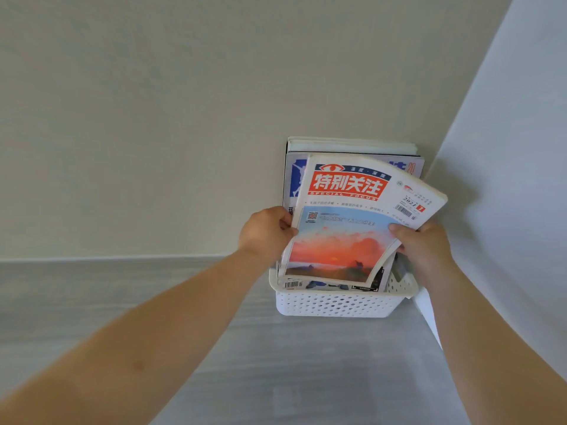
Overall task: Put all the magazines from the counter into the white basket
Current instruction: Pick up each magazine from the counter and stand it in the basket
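Observation:
A white perforated basket (334, 305) stands on the grey counter in the corner of two walls. Magazines stand upright in it, leaning on the back wall; a blue-and-white magazine (295, 179) and a white-edged one (349, 146) show at the rear. In front of them is a magazine with a red title block and a sunset picture (340, 240), its lower edge inside the basket and its top right corner curling. My left hand (265, 233) grips its left edge and my right hand (425, 243) grips its right edge.
The grey wood-grain counter (214, 348) stretches left and toward me. A cream wall (184, 118) rises behind the basket and a pale wall (506, 179) closes the right side, right next to the basket.

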Demonstrator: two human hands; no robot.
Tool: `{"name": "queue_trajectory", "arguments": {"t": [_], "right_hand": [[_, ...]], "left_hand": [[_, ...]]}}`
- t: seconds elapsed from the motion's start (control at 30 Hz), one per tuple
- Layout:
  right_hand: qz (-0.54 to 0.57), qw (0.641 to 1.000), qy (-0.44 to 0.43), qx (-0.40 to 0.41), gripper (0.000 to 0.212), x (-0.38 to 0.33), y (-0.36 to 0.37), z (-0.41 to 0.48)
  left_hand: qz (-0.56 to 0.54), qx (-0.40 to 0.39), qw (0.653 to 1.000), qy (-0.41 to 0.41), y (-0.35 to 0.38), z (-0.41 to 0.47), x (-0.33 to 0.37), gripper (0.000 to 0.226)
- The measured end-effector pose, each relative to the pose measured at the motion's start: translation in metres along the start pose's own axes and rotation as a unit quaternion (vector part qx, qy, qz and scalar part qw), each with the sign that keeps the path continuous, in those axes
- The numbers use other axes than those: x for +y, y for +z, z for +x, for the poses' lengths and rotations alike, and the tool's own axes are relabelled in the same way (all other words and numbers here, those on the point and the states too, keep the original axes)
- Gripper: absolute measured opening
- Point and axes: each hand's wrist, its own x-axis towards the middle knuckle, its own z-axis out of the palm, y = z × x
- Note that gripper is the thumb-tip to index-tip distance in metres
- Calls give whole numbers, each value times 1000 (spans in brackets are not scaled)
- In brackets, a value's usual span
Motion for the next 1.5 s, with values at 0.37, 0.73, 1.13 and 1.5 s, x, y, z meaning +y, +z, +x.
{"name": "queue_trajectory", "arguments": {"t": [0.37, 0.73, 1.13, 1.5], "right_hand": [[-32, 999, 2, -24, 30, 18, 16, 21], [-145, 964, -187, 124, 61, 42, 43, 11], [-337, 931, -128, 61, 58, 22, 35, -35], [-327, 920, -217, -16, 41, -2, 145, -182]], "left_hand": [[0, 13, 998, -62, 23, 8, -27, 1], [-10, 29, 998, -53, 29, 14, -32, 17], [-81, -20, 995, -48, -3, -26, -66, 27], [-110, 33, 986, -118, -149, -165, -224, 14]]}}
